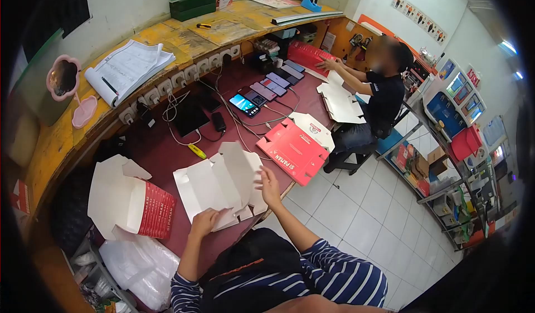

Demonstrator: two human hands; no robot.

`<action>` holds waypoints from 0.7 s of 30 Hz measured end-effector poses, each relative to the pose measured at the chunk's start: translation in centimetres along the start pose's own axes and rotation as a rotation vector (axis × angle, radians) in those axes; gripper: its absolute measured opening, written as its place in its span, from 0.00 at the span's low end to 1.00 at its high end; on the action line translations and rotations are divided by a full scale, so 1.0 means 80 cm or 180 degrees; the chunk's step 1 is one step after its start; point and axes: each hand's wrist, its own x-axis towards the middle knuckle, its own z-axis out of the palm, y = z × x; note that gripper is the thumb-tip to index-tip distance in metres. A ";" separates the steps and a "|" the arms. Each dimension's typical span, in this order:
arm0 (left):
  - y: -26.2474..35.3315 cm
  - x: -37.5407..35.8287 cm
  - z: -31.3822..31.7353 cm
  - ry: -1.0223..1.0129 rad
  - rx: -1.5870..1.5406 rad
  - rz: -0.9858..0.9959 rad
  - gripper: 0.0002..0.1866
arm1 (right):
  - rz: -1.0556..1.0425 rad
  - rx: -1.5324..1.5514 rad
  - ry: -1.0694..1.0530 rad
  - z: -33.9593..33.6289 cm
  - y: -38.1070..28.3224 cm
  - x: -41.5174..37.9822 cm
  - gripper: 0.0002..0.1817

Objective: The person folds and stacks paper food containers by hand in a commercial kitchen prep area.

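A partly folded cardboard box (pixel 206 182) lies white side up on the dark red table in front of me, one panel raised and slightly blurred. At its near edge, my left hand (pixel 205 222) is closed on the cardboard. My right hand (pixel 270 186) is at the right side of the box, fingers apart and against or close to a flap. To the left stands an assembled red and white box (pixel 156 210) with its lid up. Flat red box blanks (pixel 292 151) lie to the right, beside a white one (pixel 313 128).
Several phones (pixel 245 104) and white cables lie further back, with a yellow cutter (pixel 197 151) nearer. A plastic bag (pixel 142 265) is at lower left. Across the table, a seated co-worker (pixel 384 96) handles a red box (pixel 309 55). Papers (pixel 131 68) rest on the raised wooden counter.
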 end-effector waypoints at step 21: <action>0.178 -0.032 -0.087 0.2333 -0.3460 0.0077 0.20 | 0.0762 0.2984 -0.1501 -0.048 -0.164 -0.055 0.05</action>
